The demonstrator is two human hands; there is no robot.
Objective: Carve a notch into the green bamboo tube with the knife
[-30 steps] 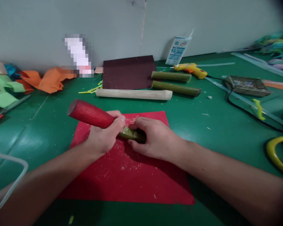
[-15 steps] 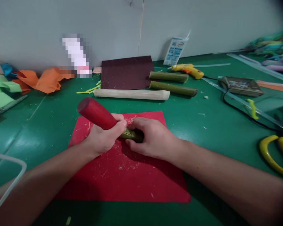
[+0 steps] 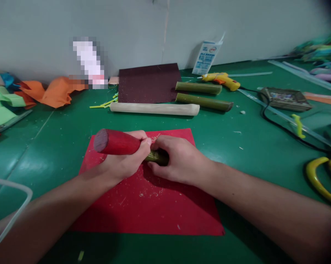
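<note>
My left hand (image 3: 127, 161) is closed round a tool with a thick red handle (image 3: 118, 142); its working end is hidden behind my fingers and the bamboo. My right hand (image 3: 179, 157) is closed over a short green bamboo piece (image 3: 156, 157), which has pale cut marks on its surface. Both hands meet above the middle of a red sheet (image 3: 143, 216), and pale shavings (image 3: 154, 138) are scattered on it.
Behind the sheet lie a pale stripped bamboo length (image 3: 154, 109), two green bamboo halves (image 3: 204, 102) and a dark brown sheet (image 3: 146, 84). A yellow glue gun (image 3: 223, 80) trails a black cord to the right. Yellow-handled scissors (image 3: 315, 176) lie at the right edge. Orange paper (image 3: 57, 91) sits left.
The red handle has tipped lower, from steeply slanted to nearly level, its butt end now facing me. My left hand has shifted slightly right. My right hand keeps its hold on the bamboo.
</note>
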